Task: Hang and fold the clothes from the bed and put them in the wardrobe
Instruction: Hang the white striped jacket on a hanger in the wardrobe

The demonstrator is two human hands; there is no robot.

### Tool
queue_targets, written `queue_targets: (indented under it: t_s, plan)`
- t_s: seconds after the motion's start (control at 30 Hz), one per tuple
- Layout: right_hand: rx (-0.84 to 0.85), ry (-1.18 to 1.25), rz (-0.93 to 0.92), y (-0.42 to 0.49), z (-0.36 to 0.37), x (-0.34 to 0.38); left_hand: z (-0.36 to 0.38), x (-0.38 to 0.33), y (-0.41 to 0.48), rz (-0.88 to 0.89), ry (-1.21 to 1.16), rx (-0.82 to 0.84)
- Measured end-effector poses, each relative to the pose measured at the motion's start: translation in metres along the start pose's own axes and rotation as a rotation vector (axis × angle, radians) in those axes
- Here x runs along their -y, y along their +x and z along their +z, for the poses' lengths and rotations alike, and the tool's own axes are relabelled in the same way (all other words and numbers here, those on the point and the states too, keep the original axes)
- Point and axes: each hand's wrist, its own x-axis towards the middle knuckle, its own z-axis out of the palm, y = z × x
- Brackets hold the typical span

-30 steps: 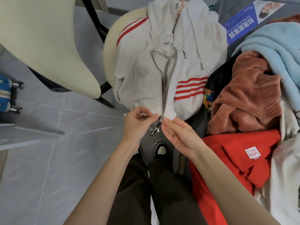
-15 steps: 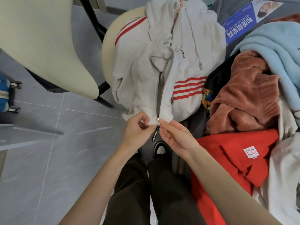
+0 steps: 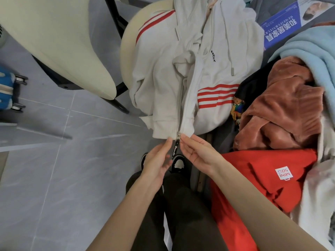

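A white zip hoodie point(image 3: 163, 84) with red stripes lies over a round cream chair seat point(image 3: 126, 42), a pink hanger point(image 3: 211, 4) in its neck. Its zip slider point(image 3: 178, 134) sits at the bottom hem, and a black pull tag point(image 3: 175, 149) hangs down from it. My left hand point(image 3: 158, 158) and my right hand point(image 3: 196, 151) flank that tag with fingers nearly straight; their tips just reach the hem on either side. Neither hand grips anything. On the bed to the right lie a brown fleece point(image 3: 282, 109), a light blue fleece point(image 3: 311, 51) and a red garment point(image 3: 262, 178).
A second cream chair point(image 3: 54, 38) on black legs stands at the left. A blue wheeled case point(image 3: 7, 91) is at the left edge. A blue booklet point(image 3: 282, 28) lies at the top right. My legs and shoes point(image 3: 178, 163) stand on grey floor tiles beside the bed.
Both hands pinched the hoodie's hem at the zip's foot before. Now their fingers have straightened and released it, and the pull tag hangs free between them.
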Motion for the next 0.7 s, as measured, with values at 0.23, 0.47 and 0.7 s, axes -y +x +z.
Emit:
queue_targets:
  t_s: [0.23,0.47,0.7]
  plan:
    - [-0.033,-0.038,-0.001,0.002,-0.003,0.004,0.016,-0.016,0.014,0.319,0.373,-0.079]
    - [-0.096,0.022,0.01,0.001,-0.002,-0.012,0.0,-0.013,0.01,0.68,0.732,-0.087]
    - [-0.12,-0.217,-0.022,-0.001,-0.01,-0.019,-0.014,-0.007,0.01,0.633,0.792,-0.047]
